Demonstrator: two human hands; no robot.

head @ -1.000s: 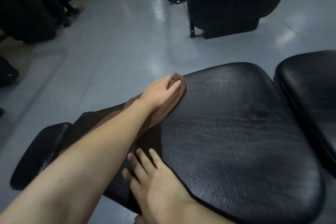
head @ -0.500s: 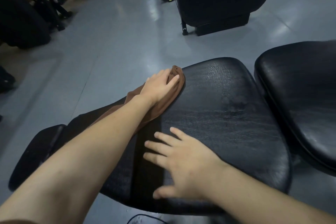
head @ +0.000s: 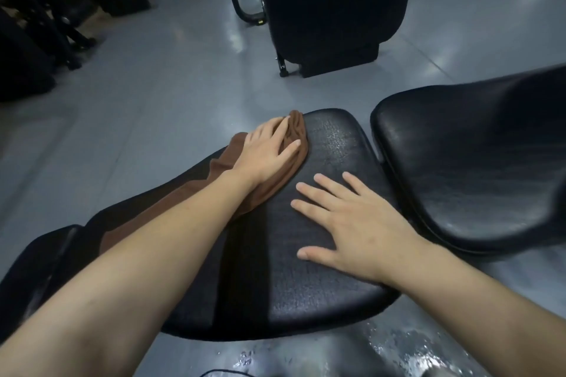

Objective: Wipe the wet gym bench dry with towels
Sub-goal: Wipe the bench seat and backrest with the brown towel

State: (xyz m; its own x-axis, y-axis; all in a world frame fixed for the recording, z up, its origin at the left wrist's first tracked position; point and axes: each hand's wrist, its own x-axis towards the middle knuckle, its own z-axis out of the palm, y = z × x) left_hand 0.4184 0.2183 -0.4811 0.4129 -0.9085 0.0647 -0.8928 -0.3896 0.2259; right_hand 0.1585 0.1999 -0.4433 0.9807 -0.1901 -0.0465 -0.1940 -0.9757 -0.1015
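A black padded gym bench seat [head: 321,254] fills the middle of the head view, its cracked vinyl glistening with fine droplets near the far edge. The left hand [head: 269,153] lies flat on a brown towel [head: 294,144] at the seat's far left corner, fingers straight and pressing the cloth onto the pad; the towel trails back under the left forearm and hangs over the seat's left side. The right hand [head: 346,223] rests palm down on the bare vinyl just right of the towel, fingers spread wide and holding nothing. The two hands are near each other but not touching.

Just to the right, across a narrow gap, sits a second black pad [head: 465,168], also flecked with wet spots. A smaller dark pad [head: 39,257] shows at the lower left, partly hidden by the left forearm. Beyond the seat a large black upholstered machine back [head: 330,0] stands upright on the glossy grey floor [head: 147,107], with a curved black metal frame [head: 239,0] at its left. Dark equipment [head: 39,18] crowds the far left. Water lies pooled on the floor at the bottom right [head: 413,352], and a thin black cable [head: 226,372] curls at the bottom edge. No containers are in view.
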